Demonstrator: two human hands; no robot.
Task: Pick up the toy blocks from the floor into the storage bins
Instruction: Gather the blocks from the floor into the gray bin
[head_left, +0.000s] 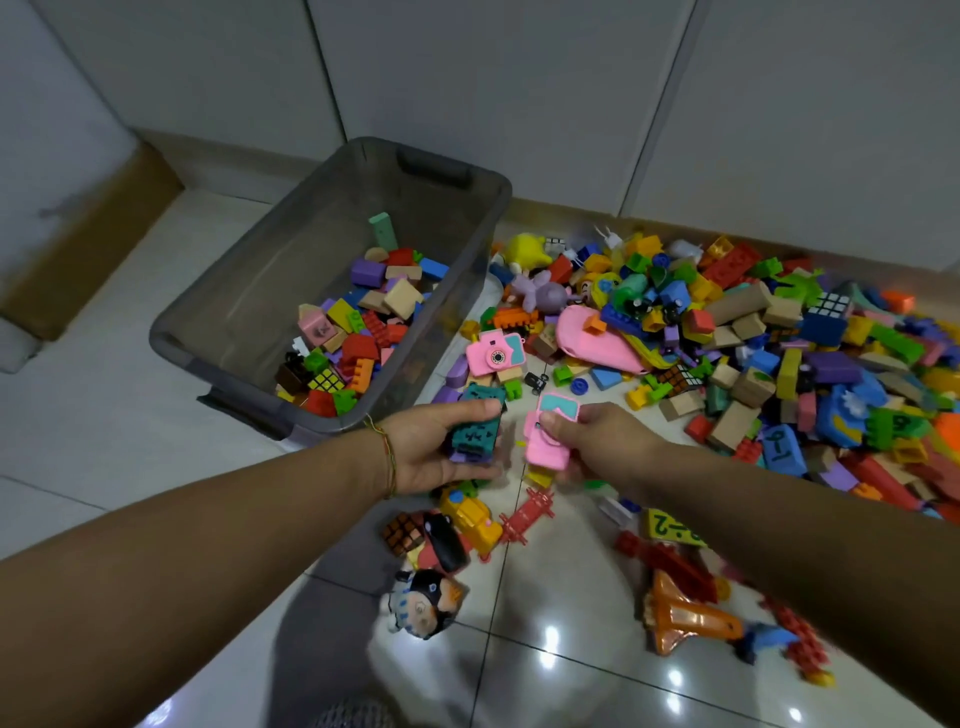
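Head-camera view, read left to right. At left, a grey translucent storage bin (291, 244) stands on the tiled floor (104, 415). Its bottom is partly covered by a layer of binned blocks (358, 332) gathered toward the near-right end, and much of the other end is bare.

Just in front of the bin's near corner, the left hand (436, 441) grasps a teal block (475, 434). Its fingers curl round the block, and a purple block (467, 457) is pressed under it in the same grip. Close beside it but apart, the right hand (597, 441) pinches a pink toy (545, 441) with a teal panel between thumb and fingers. Both loads appear lifted off the floor, near the bin but not yet over it. Behind the hands, a pink toy camera (493, 353) lies on the floor beside the bin wall.

To the right, the main heap (753, 338) of mixed plastic and wooden blocks spreads along the wall base to the frame edge. Strays lie scattered in the foreground, among them a figure head (423, 603) and an orange shuttle (685, 618).

Judged progress: early. A minor share is binned and the two handfuls await dropping. The heap and the strays, by far the larger part, are left to collect.
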